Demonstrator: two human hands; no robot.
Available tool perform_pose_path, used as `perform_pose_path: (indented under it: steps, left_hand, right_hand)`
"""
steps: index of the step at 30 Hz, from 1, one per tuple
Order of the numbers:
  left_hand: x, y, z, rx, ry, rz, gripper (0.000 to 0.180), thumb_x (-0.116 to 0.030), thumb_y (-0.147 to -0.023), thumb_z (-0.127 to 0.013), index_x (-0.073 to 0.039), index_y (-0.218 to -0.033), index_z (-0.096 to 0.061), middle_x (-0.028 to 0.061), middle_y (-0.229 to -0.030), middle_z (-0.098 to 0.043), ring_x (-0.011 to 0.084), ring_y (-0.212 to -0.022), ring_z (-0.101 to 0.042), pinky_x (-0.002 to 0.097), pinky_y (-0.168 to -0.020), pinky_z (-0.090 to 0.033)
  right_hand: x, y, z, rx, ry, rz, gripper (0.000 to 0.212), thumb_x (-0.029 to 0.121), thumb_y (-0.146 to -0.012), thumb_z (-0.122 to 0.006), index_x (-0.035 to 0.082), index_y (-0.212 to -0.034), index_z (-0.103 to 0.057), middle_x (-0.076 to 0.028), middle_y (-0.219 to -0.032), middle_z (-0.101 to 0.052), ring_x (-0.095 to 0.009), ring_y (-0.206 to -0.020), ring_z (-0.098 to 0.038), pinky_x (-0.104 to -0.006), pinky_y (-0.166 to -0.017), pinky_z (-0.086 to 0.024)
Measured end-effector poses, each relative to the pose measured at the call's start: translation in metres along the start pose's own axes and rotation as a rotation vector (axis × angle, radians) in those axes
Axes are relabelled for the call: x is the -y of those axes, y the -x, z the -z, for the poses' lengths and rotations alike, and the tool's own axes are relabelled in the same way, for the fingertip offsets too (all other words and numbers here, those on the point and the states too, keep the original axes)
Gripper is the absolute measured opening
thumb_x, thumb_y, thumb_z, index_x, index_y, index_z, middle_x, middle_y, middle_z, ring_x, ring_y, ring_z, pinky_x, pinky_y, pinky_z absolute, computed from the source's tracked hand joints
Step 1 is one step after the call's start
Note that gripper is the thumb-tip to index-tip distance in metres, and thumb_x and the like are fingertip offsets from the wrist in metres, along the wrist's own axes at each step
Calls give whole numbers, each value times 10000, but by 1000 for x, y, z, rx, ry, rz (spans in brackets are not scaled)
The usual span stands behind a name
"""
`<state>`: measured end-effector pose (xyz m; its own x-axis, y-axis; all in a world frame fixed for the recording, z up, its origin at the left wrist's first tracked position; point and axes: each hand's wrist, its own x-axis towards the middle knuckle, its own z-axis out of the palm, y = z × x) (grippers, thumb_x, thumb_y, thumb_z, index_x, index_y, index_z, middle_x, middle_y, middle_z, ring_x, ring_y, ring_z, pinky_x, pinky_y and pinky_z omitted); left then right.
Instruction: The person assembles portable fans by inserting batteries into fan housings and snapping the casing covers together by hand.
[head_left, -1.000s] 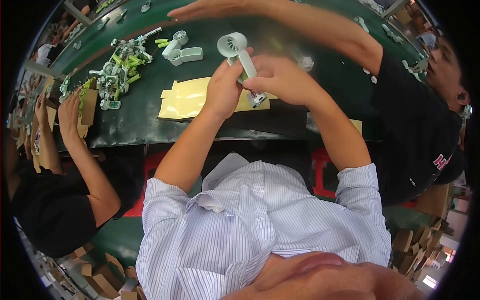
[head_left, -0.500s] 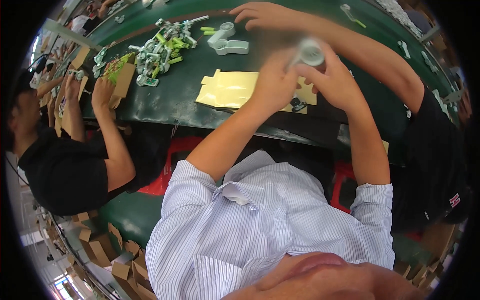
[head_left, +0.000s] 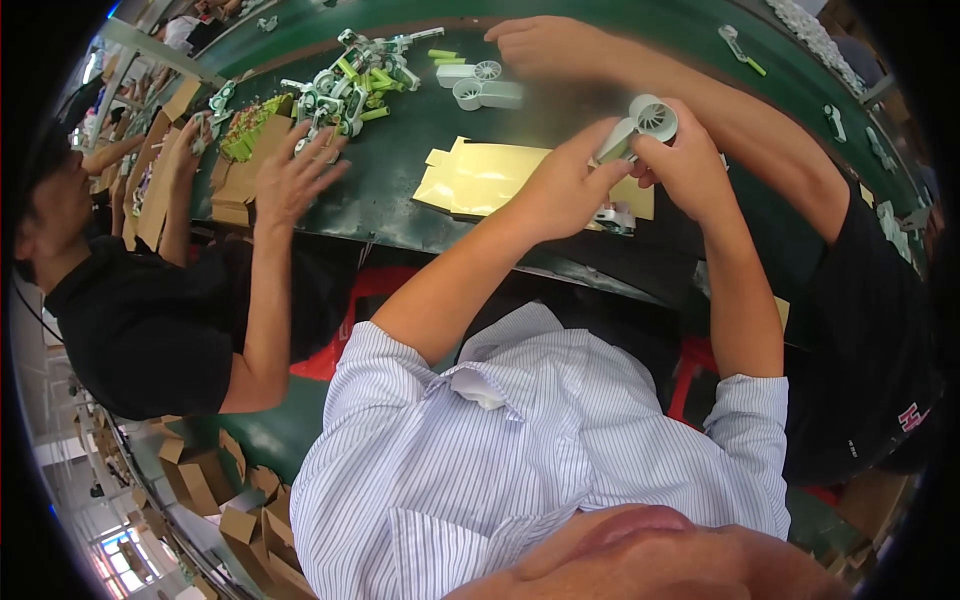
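Observation:
A pale handheld fan (head_left: 655, 116) with a round finned head is held between my two hands above the work table. My left hand (head_left: 572, 185) is closed around its handle, while my right hand (head_left: 688, 150) grips the side of the round head. Under my hands lies a yellow sheet (head_left: 490, 178) with a cut tab at one corner. A small dark and white part (head_left: 614, 218) sits on the sheet's near right side, partly covered by my left hand. Two more pale fan bodies (head_left: 495, 95) rest on the table beyond the sheet.
To the left is a pile of fan parts with green cylinders (head_left: 375, 113). A co-worker's spread hand (head_left: 295, 180) is raised near a cardboard box (head_left: 245, 178). From the right, another person's arm (head_left: 700, 95) reaches across beyond my hands. A fan part (head_left: 735, 45) lies farther off.
The fan has turned, so its handle and finned face now show. The left co-worker's hand has left the box and come toward the pile, fingers spread. The right-hand person's fingers have drawn together.

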<state>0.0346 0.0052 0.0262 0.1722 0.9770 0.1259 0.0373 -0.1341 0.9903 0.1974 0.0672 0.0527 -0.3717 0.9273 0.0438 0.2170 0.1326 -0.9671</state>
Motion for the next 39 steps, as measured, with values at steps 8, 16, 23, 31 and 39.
perform_pose_path:
  steps: [8, 16, 23, 31, 39]
  left_hand:
    - [1, 9, 17, 113, -20, 114, 399, -101, -930, -543, -67, -1327, -517, 66, -975, -635, 125, -779, -565, 296, -703, -487]
    - [23, 30, 27, 10, -277, 3, 409, -90, -954, -474, -60, -1362, -476, 40, -938, -614, 71, -666, -516, 235, -599, -451]
    - [6, 48, 78, -26, 446, 340, 339, -149, -916, -559, 30, -1201, -517, 84, -986, -661, 42, -578, -461, 189, -509, -356]
    - [-4, 69, 86, -86, 594, 339, 380, -152, -935, -525, 65, -1243, -485, 116, -997, -655, 64, -558, -481, 196, -496, -378]
    - [-3, 53, 76, -78, 613, 277, 475, -226, -946, -526, 68, -1304, -422, 126, -1054, -591, 60, -652, -471, 182, -529, -375]
  right_hand:
    - [9, 12, 0, 140, 33, -73, 304, 152, -804, -641, -25, -1022, -523, -81, -786, -613, -116, -624, -614, -252, -545, -516]
    - [7, -4, -9, 469, 108, -119, 341, 249, -858, -696, -2, -1029, -542, -79, -841, -639, -129, -702, -638, -251, -595, -518]
    - [-27, -101, -31, 73, 357, 347, 586, 434, -855, -673, 61, -1287, -540, -185, -1244, -584, -317, -1162, -558, -370, -960, -457]
    - [-49, -173, -135, 242, 875, 690, 651, 489, -814, -668, 178, -1360, -500, -150, -1369, -503, -365, -1258, -472, -441, -1023, -406]
    - [-49, -139, -122, 482, 526, 613, 615, 260, -756, -733, 134, -1323, -530, -159, -1263, -583, -356, -1149, -560, -408, -976, -451]
